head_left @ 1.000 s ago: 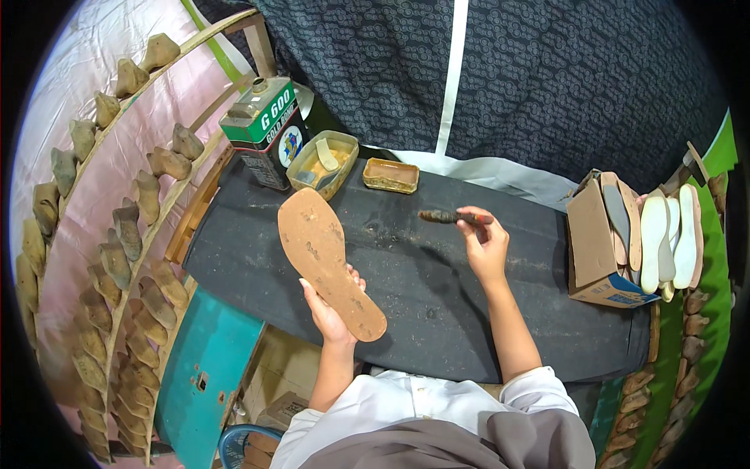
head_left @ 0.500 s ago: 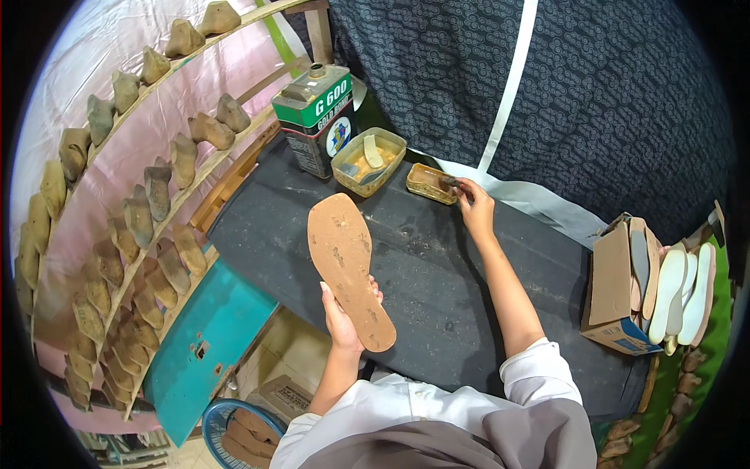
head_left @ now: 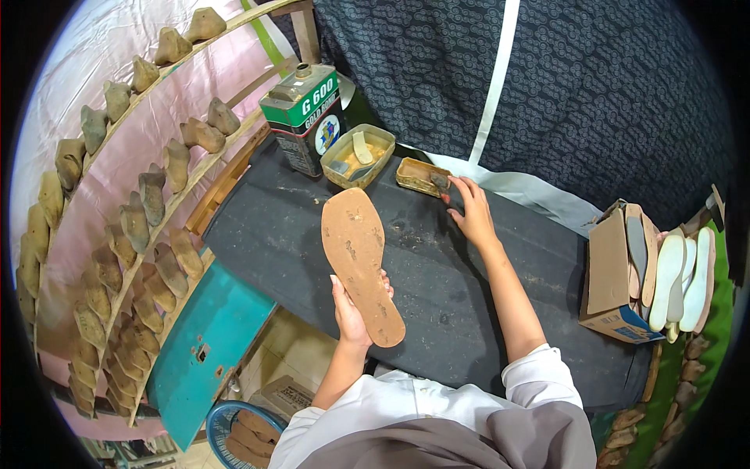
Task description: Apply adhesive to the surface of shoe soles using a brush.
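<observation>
My left hand [head_left: 351, 316] grips a brown shoe insole [head_left: 353, 246] by its narrower half, thumb on top and fingers curled around the far edge. Dark smudges mark the upward face of the insole. Beyond it, my right hand [head_left: 471, 211] hovers beside a small yellowish tray [head_left: 412, 184], its fingers apart with nothing between them. A small dark lump [head_left: 440, 180] rests at the tray's right end, just short of my fingertips. Left of that tray stands a larger plastic tub [head_left: 381, 160] holding yellowish residue, a pale flat scraper-like piece [head_left: 362, 148] and grey scraps.
A green and black metal can [head_left: 303, 117] stands at the table's back left. Wooden shoe lasts [head_left: 152, 195] line racks along the left. At the right, a cardboard box [head_left: 613, 266] holds upright soles. A blue basket [head_left: 223, 438] with brown pieces sits below the dark tabletop [head_left: 445, 313].
My right hand has let go of the dark lump, which now lies in the small tray, and its fingers have spread. The insole sits slightly further right in view.
</observation>
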Tool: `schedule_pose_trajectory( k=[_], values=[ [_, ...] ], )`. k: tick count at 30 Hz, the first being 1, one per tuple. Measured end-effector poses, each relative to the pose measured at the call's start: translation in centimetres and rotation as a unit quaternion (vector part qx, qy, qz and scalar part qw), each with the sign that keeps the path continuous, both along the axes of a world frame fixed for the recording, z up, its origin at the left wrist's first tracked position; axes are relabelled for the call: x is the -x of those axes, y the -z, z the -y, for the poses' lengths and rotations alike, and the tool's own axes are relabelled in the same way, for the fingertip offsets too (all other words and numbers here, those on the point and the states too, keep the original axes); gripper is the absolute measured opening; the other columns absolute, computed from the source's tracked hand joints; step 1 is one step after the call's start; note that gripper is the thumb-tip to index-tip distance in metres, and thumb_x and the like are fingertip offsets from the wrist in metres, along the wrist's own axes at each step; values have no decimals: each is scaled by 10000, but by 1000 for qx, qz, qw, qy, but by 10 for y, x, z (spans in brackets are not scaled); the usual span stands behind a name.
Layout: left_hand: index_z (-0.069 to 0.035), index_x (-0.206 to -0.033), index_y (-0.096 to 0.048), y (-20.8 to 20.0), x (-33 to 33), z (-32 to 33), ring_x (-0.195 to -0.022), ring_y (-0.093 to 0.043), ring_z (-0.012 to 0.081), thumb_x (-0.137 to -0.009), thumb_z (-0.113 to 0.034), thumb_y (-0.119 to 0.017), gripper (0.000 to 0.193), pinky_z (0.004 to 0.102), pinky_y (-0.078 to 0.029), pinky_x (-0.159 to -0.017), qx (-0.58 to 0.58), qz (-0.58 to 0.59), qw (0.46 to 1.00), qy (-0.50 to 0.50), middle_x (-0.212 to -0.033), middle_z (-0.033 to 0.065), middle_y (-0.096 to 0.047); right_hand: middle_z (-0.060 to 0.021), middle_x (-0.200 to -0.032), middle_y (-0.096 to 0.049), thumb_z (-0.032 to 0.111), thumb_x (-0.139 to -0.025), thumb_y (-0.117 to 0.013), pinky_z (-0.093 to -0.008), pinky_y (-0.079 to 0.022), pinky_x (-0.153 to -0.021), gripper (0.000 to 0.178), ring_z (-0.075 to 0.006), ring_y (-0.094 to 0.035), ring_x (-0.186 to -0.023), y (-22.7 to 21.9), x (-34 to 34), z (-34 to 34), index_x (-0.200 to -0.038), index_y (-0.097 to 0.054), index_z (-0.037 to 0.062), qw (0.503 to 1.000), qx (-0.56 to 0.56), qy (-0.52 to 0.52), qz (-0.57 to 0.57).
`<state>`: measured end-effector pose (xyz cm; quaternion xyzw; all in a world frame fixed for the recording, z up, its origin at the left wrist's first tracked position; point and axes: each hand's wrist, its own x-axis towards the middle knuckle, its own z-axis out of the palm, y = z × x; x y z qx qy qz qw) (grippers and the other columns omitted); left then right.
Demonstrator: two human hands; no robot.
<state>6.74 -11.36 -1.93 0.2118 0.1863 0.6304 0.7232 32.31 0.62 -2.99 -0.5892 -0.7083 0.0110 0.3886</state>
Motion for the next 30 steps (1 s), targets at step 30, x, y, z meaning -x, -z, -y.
schedule_pose_trajectory(
  k=[30],
  values=[
    [-85,-1345,-316,26,110,121,-1190,-449,259,-976,-403,-291,487,425,-364,-999,-21,-13,970,-240,-1331,110,-420,-130,-1067,-573,155,-611,-809,-335,-498,-757,616,-275,-594,-924,-16,200,229,-1164,-552,66,935,161,-280,-145]
  ],
)
